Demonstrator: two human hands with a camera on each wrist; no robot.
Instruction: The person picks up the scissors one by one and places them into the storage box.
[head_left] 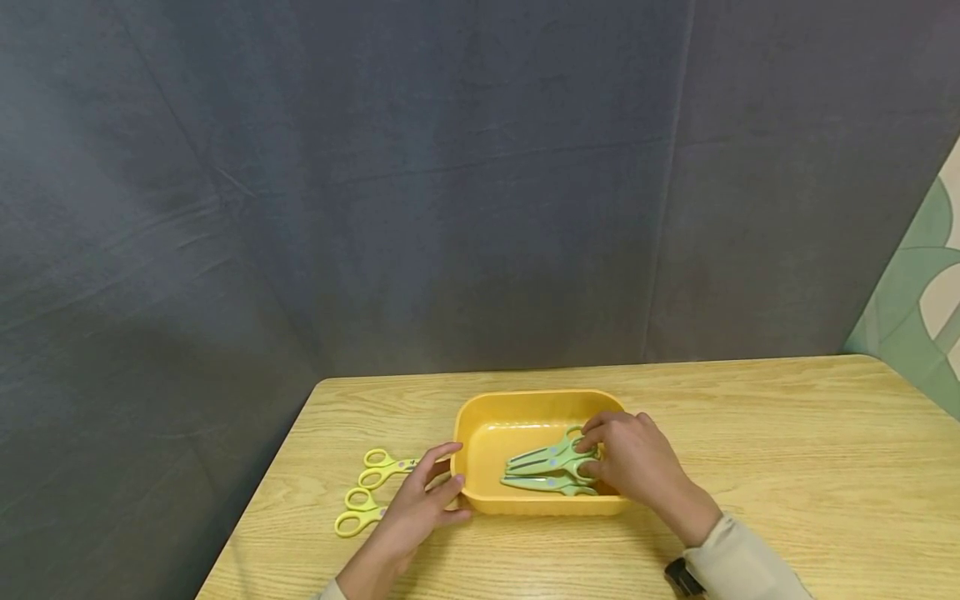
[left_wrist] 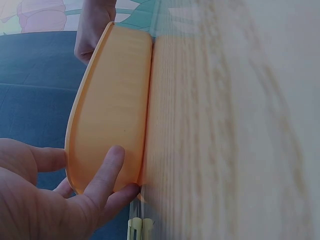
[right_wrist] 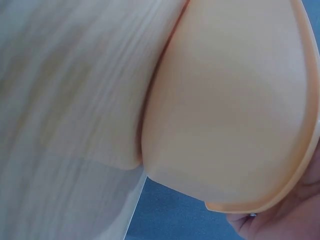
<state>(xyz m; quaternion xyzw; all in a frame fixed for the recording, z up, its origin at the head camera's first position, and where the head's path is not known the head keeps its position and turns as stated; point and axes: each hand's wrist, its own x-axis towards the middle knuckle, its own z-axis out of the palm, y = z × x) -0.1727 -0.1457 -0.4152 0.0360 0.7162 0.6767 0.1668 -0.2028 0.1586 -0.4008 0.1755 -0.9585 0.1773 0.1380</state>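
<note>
Scissors in green (head_left: 553,461) lie inside the yellow tray (head_left: 540,506), visible from the head view alone; wrist views show its outer walls. The left hand (head_left: 420,510) rests spread fingers against the tray's left end; the right hand (head_left: 641,458) bends its fingers at handles inside it, grip unclear. Left of the tray, yellow scissors (head_left: 392,467) have blades mostly hidden.

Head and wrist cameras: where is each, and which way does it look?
Head: worn on the head, looking forward and down into the yellow box; left hand and right hand show.
Left wrist: worn there, facing the box's outside; left hand shows large, right hand partly.
Right wrist: worn there, facing the box's outside; part of the right hand shows.
Both wrist views show the box and table.
</note>
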